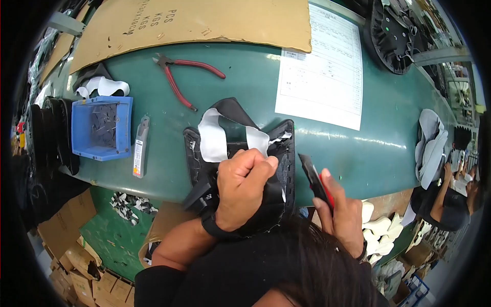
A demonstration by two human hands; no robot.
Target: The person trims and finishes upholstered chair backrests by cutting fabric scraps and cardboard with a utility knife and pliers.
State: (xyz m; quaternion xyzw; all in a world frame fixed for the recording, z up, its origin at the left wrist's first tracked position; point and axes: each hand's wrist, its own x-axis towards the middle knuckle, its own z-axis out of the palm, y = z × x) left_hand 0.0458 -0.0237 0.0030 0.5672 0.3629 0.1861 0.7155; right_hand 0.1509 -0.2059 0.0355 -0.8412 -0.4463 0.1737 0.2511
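Left hand [244, 187] pinches white strip [210, 137] on black piece [279, 169]; right hand [340, 212] grips cutter [313, 179]; pliers [179, 77] beyond.

Black piece [279, 153]: dark moulded part with a stitched edge, lying flat at the near rim of the green worktop [368, 153], partly hidden under the left hand [244, 187].
White strip [212, 138]: pale band looped over the black piece at its 11 o'clock side, one end pinched in the left hand's fingers [266, 162].
Cutter [316, 179]: red-and-black knife, dark tip pointing to 11 o'clock, gripped by the right hand [342, 215], at 3 o'clock of the black piece; blade possibly extended.
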